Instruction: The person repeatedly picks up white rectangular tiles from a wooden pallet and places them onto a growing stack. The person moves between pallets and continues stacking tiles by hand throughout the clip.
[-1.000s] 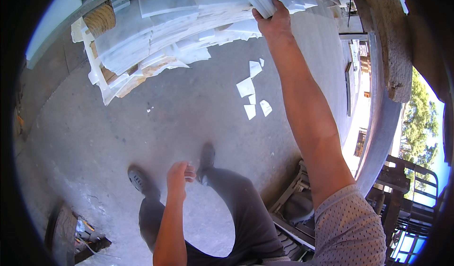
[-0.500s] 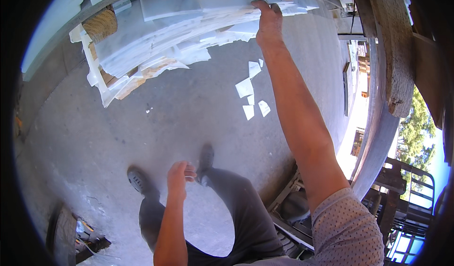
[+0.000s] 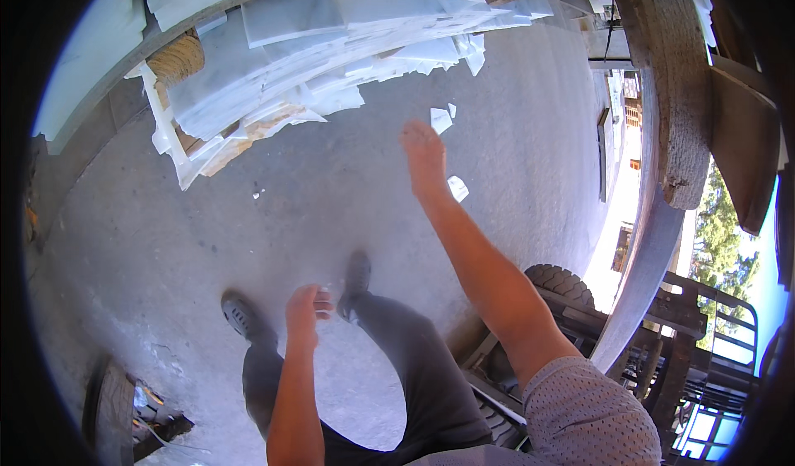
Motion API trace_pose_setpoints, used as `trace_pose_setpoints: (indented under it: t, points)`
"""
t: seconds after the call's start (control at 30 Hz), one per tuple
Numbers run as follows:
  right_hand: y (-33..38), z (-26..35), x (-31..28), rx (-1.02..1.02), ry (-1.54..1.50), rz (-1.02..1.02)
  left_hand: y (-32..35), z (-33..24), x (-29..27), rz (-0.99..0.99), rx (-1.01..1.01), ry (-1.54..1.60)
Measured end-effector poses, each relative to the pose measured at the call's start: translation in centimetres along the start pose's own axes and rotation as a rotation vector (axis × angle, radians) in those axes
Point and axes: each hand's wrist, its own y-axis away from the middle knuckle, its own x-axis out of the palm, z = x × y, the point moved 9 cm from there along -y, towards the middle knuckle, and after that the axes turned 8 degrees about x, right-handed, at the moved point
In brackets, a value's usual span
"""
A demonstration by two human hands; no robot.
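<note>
Over the concrete floor, my right hand (image 3: 424,150) is reached forward beside several broken white stone pieces (image 3: 440,119). It covers part of that group; its fingers are blurred and turned away, so what they hold is not visible. My left hand (image 3: 306,307) hangs low in front of my legs, fingers curled in. A faint pale bit shows by its fingertips, too small to name. Ahead lies a stack of white marble-like slabs (image 3: 290,56) with jagged edges, and neither hand touches it. Another broken white piece (image 3: 458,188) lies beside my right wrist.
A wooden block (image 3: 178,59) sits at the stack's left end. Beams (image 3: 679,93) rise on the right, with dark metal machinery (image 3: 662,350) and a tyre (image 3: 561,284) below. A dark board and debris (image 3: 149,416) lie at lower left. My shoes (image 3: 238,313) stand on the floor.
My right hand has left the edge of the slab stack and come back toward me, over the broken pieces. A jagged slab end now shows where it was. My left hand has barely moved.
</note>
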Motion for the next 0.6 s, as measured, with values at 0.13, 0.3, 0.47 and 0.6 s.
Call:
trace_pose_setpoints:
  t: [0.13,0.3,0.47,0.6]
  points:
    - [10.2,-3.9,2.0,0.017,0.066,0.217,-0.4,2.4,-3.1,-0.045,-0.002,-0.036]
    - [22.6,1.5,1.0,0.032,0.157,0.509,4.2,4.0,-7.2,-0.127,0.01,-0.176]
    - [30.8,13.6,-2.7,0.222,0.032,0.629,13.0,-1.6,-7.8,-0.101,0.098,-0.227]
    - [33.1,25.6,-8.0,0.139,-0.069,0.575,19.7,-9.0,-7.8,-0.088,0.12,-0.274]
